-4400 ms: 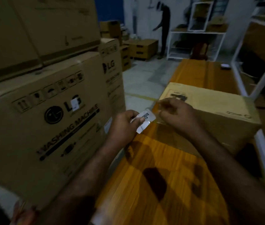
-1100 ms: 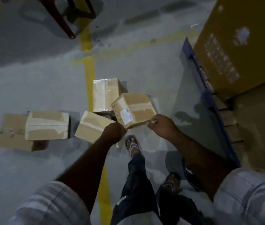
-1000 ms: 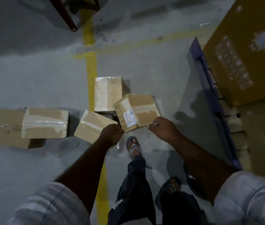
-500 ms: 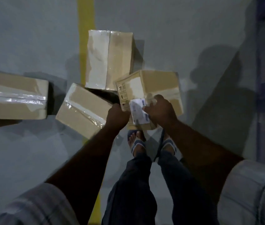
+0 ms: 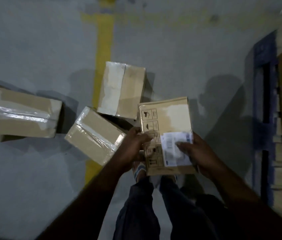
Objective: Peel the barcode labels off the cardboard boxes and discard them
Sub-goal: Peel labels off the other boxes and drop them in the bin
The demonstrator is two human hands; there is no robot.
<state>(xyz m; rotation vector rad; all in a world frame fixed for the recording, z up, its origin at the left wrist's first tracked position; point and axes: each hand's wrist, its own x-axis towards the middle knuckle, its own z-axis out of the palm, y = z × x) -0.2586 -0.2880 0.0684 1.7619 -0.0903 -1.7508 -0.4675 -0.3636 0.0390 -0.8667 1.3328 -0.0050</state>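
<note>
Left hand (image 5: 133, 146) curled round box (image 5: 166, 118) edge, right hand (image 5: 200, 153) clasped on opposite side, thumb laid across the face

A tan cardboard box (image 5: 168, 115) with printed handling symbols carries a white barcode label (image 5: 168, 146) at its lower right.

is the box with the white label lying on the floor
No, the left hand and right hand hold the box up over the person's feet, white label facing up.
</note>
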